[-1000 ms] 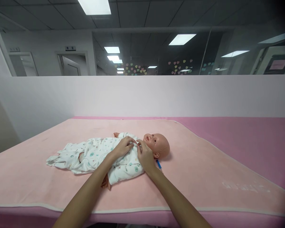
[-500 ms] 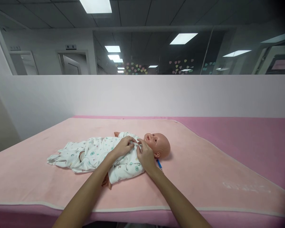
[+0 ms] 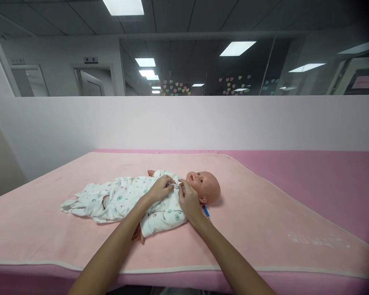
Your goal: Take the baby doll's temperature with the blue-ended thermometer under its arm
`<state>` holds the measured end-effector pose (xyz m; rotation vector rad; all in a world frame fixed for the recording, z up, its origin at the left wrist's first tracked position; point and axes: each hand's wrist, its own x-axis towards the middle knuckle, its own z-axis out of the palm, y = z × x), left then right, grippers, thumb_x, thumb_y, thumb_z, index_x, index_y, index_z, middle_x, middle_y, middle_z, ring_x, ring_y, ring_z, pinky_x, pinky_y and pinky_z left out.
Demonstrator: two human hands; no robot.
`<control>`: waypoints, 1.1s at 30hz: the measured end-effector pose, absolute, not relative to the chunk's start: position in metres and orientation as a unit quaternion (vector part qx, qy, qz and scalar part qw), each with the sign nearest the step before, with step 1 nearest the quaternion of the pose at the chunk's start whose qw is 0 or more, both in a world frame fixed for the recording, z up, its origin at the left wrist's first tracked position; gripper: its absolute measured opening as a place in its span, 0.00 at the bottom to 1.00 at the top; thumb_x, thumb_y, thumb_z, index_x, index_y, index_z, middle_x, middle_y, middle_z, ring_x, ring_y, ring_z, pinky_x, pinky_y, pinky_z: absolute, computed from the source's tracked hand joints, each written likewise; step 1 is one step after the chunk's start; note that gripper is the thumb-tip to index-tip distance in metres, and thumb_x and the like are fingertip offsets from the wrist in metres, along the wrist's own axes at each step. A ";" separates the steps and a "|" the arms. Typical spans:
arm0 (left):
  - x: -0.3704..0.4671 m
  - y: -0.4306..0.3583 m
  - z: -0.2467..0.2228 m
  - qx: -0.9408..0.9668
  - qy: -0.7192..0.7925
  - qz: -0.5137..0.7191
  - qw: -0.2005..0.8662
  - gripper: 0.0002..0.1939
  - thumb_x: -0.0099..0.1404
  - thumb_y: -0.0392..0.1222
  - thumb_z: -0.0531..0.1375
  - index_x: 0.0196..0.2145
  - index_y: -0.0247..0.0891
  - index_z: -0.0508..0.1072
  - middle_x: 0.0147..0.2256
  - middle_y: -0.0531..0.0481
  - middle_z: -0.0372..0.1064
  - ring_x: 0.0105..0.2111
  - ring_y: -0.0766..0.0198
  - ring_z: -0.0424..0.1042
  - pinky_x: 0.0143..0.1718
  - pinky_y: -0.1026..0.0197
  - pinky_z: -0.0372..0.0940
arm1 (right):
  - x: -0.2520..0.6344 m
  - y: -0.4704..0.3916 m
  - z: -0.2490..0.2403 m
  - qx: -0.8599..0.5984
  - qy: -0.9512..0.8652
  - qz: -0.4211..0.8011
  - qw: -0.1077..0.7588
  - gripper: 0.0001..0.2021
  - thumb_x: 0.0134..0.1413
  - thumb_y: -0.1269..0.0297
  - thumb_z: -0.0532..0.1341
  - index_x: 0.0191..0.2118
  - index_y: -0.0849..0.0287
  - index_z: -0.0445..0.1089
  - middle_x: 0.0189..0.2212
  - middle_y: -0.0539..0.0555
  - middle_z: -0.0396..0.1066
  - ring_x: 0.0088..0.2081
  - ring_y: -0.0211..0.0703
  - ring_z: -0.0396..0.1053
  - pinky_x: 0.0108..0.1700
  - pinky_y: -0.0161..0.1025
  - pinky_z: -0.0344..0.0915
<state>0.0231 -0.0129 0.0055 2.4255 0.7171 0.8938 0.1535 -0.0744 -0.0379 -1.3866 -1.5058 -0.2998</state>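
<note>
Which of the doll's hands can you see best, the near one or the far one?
The near doll hand, poking from its sleeve beside the person's left forearm. The far one barely peeks out behind the body.

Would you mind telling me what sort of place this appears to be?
Probably an infant-care training room: a baby doll in a printed romper lies on a pink padded mat, with glass office partitions behind.

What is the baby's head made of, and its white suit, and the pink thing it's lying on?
The doll's head looks like smooth plastic or vinyl, with a faint sheen. The suit looks like soft printed cloth, since it wrinkles. The pink blanket looks like matte, fuzzy fabric, perhaps fleece, with a pale stitched edge.
</note>
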 end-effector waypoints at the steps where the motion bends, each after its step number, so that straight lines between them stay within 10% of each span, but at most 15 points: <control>1: 0.023 -0.013 0.005 0.881 0.259 0.323 0.229 0.10 0.56 0.36 0.50 0.34 0.36 0.70 0.34 0.49 0.63 0.34 0.65 0.62 0.39 0.62 0.58 | 0.154 -0.074 -0.038 -0.575 -0.626 -0.124 0.512 0.13 0.55 0.70 0.47 0.43 0.60 0.63 0.35 0.55 0.70 0.36 0.40 0.68 0.37 0.36 0.64; 33: 0.022 -0.014 0.009 0.825 0.252 0.349 0.366 0.14 0.58 0.44 0.52 0.38 0.36 0.70 0.25 0.53 0.64 0.26 0.69 0.61 0.28 0.66 0.56 | 0.151 -0.078 -0.034 -0.546 -0.632 -0.139 0.533 0.13 0.53 0.70 0.49 0.41 0.59 0.66 0.33 0.53 0.70 0.33 0.38 0.67 0.35 0.33 0.64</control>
